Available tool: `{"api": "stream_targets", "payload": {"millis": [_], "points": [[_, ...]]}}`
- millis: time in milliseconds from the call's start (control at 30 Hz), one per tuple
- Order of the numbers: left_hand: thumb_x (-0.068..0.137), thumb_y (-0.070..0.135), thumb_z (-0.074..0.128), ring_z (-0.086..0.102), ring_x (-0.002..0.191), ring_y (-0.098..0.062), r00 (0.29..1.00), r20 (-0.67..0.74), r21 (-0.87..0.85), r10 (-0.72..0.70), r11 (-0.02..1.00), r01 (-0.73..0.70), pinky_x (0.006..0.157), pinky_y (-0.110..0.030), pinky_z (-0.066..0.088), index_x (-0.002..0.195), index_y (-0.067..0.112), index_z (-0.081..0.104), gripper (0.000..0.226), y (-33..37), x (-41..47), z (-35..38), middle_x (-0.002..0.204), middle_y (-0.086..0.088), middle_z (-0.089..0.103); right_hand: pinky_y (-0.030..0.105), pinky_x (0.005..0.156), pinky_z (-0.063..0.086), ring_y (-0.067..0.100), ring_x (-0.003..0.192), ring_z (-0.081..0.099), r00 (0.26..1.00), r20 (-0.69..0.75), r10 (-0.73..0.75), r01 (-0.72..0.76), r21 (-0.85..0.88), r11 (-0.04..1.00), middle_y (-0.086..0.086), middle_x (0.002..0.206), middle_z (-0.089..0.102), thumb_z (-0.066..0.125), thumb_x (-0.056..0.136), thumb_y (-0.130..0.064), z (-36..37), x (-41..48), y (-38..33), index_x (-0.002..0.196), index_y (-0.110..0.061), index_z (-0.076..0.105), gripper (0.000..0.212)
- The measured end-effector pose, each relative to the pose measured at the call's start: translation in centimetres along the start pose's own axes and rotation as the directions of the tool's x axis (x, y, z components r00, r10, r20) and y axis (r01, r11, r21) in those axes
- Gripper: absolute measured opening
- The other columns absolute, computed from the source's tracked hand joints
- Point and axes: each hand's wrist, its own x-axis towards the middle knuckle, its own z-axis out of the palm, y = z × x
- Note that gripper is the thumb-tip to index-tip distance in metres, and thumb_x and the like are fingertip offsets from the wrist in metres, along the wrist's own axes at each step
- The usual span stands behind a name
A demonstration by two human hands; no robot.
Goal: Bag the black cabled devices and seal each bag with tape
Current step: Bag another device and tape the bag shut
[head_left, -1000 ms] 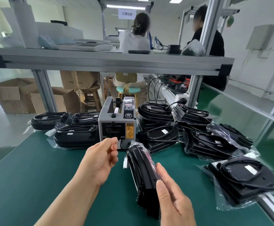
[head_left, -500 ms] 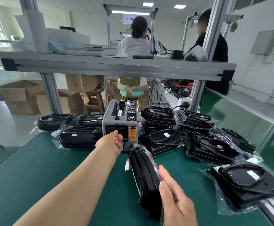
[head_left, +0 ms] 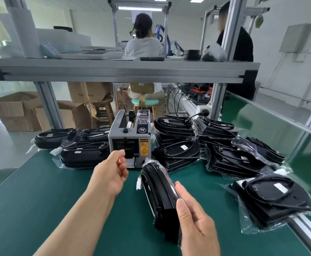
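Observation:
A black cabled device in a clear bag (head_left: pixel 160 196) stands on edge on the green mat, just in front of the grey tape dispenser (head_left: pixel 130 143). My right hand (head_left: pixel 193 224) grips its near end, thumb along the top edge. My left hand (head_left: pixel 112 172) is just in front of the dispenser's outlet, thumb and forefinger pinched together on what looks like a short strip of clear tape (head_left: pixel 123 162). More bagged black devices lie left of the dispenser (head_left: pixel 84 156) and in piles to its right (head_left: pixel 232 157), with one near the table edge (head_left: pixel 273 198).
An aluminium shelf (head_left: pixel 121 71) spans low over the back of the table. The table's metal edge rail (head_left: pixel 308 235) runs along the right. Cardboard boxes (head_left: pixel 12 111) and stools stand behind, and two people are at the far benches.
My left hand reached to the dispenser's outlet, then drew back a little with its fingers pinched. My right hand and the upright bagged device have stayed almost still.

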Motion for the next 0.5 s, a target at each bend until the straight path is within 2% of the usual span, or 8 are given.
{"api": "stream_targets", "payload": {"millis": [100,167,233,300,400,500], "points": [[0.094,0.021,0.066,0.046,0.034,0.001,0.991,-0.069,0.005,-0.113,0.994,0.114,0.044,-0.013,0.038,0.074,0.018,0.058,0.022,0.2,0.4,0.2,0.045,0.01,0.054,-0.004,0.086,0.038,-0.018,0.114,0.055,1.0,0.028,0.0,0.0,-0.009,1.0,-0.028,0.121,0.067,0.06,0.089,-0.022,0.3,-0.2,0.0,0.123,-0.028,0.067,0.036],[0.096,0.023,0.064,0.045,0.033,0.001,0.98,-0.083,-0.035,-0.183,0.983,0.181,0.05,-0.015,0.034,0.075,0.018,0.059,0.022,0.5,1.3,0.9,0.043,0.009,0.053,-0.004,0.085,0.038,-0.018,0.113,0.056,0.999,0.032,0.008,-0.007,-0.026,1.0,-0.027,0.121,0.067,0.06,0.092,-0.016,0.3,-0.2,0.0,0.123,-0.029,0.068,0.035],[0.098,0.025,0.061,0.042,0.03,0.001,0.971,-0.076,-0.06,-0.227,0.973,0.223,0.047,-0.015,0.033,0.077,0.019,0.057,0.023,0.7,2.4,1.6,0.04,0.009,0.051,-0.005,0.084,0.037,-0.019,0.111,0.056,1.0,0.03,0.006,-0.004,-0.047,0.999,-0.025,0.121,0.068,0.061,0.093,-0.013,0.1,-0.1,-0.1,0.122,-0.029,0.068,0.034],[0.099,0.026,0.06,0.043,0.027,0.0,0.966,-0.072,-0.08,-0.249,0.967,0.243,0.044,-0.014,0.032,0.079,0.018,0.056,0.022,0.9,3.4,2.2,0.039,0.009,0.052,-0.005,0.085,0.038,-0.018,0.111,0.057,1.0,0.03,-0.003,0.005,-0.063,0.998,-0.023,0.12,0.069,0.06,0.093,-0.014,-0.1,0.0,-0.1,0.122,-0.03,0.068,0.034],[0.099,0.025,0.06,0.046,0.026,-0.001,0.963,-0.082,-0.121,-0.258,0.961,0.247,0.051,-0.016,0.032,0.082,0.016,0.055,0.02,1.1,4.2,2.9,0.038,0.007,0.054,-0.005,0.085,0.037,-0.017,0.112,0.056,0.999,0.035,-0.014,0.016,-0.058,0.998,-0.027,0.12,0.068,0.06,0.088,-0.024,-0.1,0.1,-0.1,0.121,-0.031,0.068,0.035],[0.097,0.025,0.064,0.046,0.027,-0.001,0.953,-0.114,-0.164,-0.281,0.951,0.261,0.052,-0.017,0.033,0.089,0.016,0.057,0.014,1.2,4.9,3.2,0.039,0.006,0.056,-0.005,0.085,0.038,-0.018,0.112,0.056,0.999,0.035,-0.028,0.029,-0.045,0.999,-0.032,0.119,0.065,0.059,0.079,-0.032,-0.1,0.1,0.0,0.119,-0.032,0.068,0.042]]}}
